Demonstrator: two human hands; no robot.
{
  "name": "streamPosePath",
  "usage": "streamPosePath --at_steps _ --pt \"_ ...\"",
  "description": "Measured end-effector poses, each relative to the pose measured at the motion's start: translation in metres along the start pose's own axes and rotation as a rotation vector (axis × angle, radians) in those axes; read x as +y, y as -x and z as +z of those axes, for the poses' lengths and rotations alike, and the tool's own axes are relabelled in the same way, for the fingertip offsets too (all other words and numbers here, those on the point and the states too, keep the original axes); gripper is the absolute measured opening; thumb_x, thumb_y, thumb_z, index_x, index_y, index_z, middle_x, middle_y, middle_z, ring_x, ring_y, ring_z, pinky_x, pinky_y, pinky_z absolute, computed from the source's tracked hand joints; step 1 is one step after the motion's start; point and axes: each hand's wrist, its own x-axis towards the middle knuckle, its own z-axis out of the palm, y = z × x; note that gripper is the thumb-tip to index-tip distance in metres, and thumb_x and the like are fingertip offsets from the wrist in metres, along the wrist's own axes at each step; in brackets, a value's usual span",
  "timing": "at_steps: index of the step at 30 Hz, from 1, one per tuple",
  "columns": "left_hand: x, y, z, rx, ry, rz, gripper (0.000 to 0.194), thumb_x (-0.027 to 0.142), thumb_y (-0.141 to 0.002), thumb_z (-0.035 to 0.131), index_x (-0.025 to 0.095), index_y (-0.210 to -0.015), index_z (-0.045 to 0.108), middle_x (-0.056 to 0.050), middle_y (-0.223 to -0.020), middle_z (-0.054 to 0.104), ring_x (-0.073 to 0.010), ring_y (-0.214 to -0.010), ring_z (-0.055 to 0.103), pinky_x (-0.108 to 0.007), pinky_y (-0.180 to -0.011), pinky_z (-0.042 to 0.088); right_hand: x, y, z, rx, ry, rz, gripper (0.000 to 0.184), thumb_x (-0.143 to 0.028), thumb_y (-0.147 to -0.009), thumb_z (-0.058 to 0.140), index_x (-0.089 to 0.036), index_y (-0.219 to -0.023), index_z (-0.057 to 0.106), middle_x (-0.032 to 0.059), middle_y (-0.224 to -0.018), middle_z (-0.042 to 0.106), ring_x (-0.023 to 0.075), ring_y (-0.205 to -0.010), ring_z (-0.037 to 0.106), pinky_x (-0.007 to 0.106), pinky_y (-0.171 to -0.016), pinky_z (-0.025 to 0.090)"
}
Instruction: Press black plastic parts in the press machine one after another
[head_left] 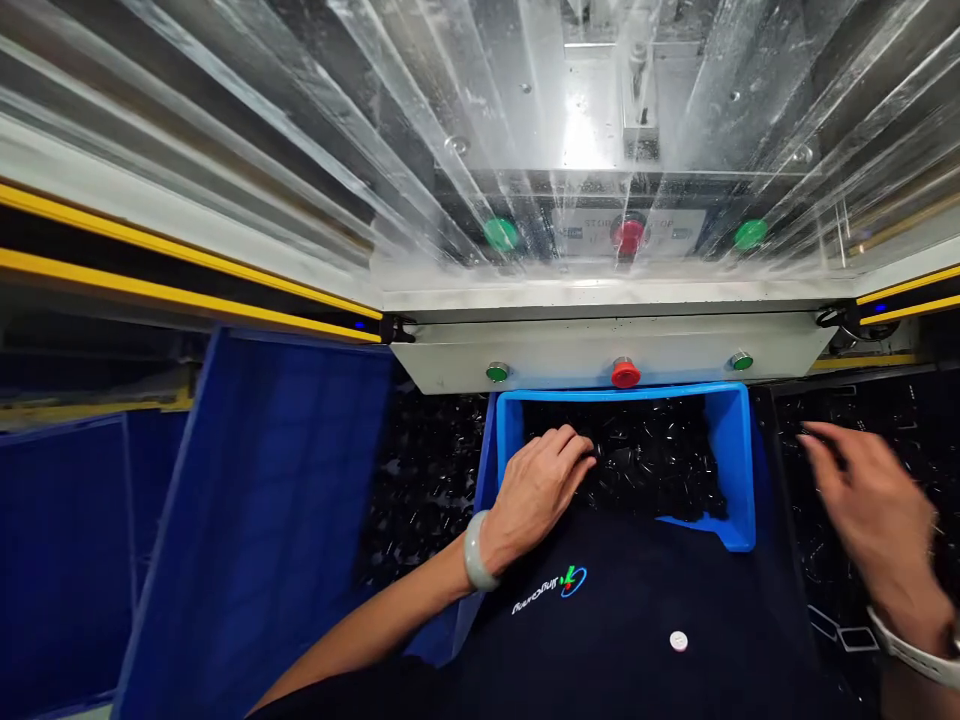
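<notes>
A small blue bin [739, 470] sits in front of me, filled with small shiny black parts [652, 460]. My left hand [536, 490], a pale bangle on its wrist, reaches into the bin with fingers curled down among the parts; what they grip is hidden. My right hand [870, 510] hovers to the right of the bin over more black parts [892, 410]. It is smeared by motion, with fingers stretched forward.
A machine's control panel [622, 350] stands just beyond the bin, with a red button [625, 373] between two green ones [496, 372]. A clear guard [525, 130] rises above it. A large blue crate [255, 520] stands at the left. Yellow-striped rails [180, 270] run along both sides.
</notes>
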Motion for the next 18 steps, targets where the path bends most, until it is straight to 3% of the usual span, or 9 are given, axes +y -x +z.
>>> streamPosePath --at_steps 3,6,9,14,18 --pt "0.006 0.023 -0.003 -0.204 -0.078 -0.014 0.027 0.032 -0.1 0.069 0.018 -0.122 0.064 -0.008 -0.112 0.067 -0.0251 -0.095 0.064 -0.037 -0.08 0.046 -0.072 -0.017 0.035 -0.204 -0.034 -0.271 0.032 -0.034 -0.11 0.042 -0.023 -0.12 0.07 0.0082 -0.11 0.075 0.0204 -0.094 0.071 0.03 -0.073 0.05" --pt "0.011 0.037 0.007 -0.317 -0.181 -0.047 0.034 0.035 -0.099 0.07 0.016 -0.126 0.063 -0.011 -0.114 0.067 -0.0295 -0.1 0.064 -0.042 -0.087 0.046 -0.105 -0.032 0.07 -0.396 0.199 -0.351 0.035 -0.007 -0.099 0.039 -0.012 -0.114 0.07 0.0167 -0.097 0.073 0.0269 -0.092 0.069 0.034 -0.068 0.047" --pt "0.009 0.044 0.012 -0.343 -0.135 -0.049 0.034 0.034 -0.102 0.066 0.017 -0.131 0.061 -0.012 -0.118 0.066 -0.0287 -0.102 0.063 -0.042 -0.089 0.044 -0.108 -0.044 0.091 -0.448 0.283 -0.368 0.039 0.004 -0.087 0.04 -0.007 -0.11 0.069 0.021 -0.088 0.07 0.0305 -0.087 0.068 0.035 -0.063 0.044" --pt "0.005 0.045 -0.002 -0.406 0.042 -0.028 0.032 0.031 -0.107 0.055 0.017 -0.135 0.058 -0.01 -0.113 0.065 -0.0264 -0.097 0.061 -0.042 -0.089 0.043 -0.097 -0.045 0.09 -0.466 0.261 -0.414 0.042 0.002 -0.092 0.035 -0.005 -0.12 0.066 0.0184 -0.087 0.071 0.0291 -0.084 0.068 0.037 -0.066 0.045" --pt "0.003 0.047 -0.018 -0.443 0.288 0.032 0.036 0.018 -0.106 0.043 0.022 -0.141 0.054 -0.01 -0.119 0.062 -0.0238 -0.101 0.059 -0.038 -0.09 0.046 -0.091 -0.038 0.077 -0.439 0.145 -0.375 0.029 -0.022 -0.103 0.043 -0.014 -0.118 0.067 0.0118 -0.086 0.067 0.0279 -0.09 0.065 0.035 -0.069 0.046"
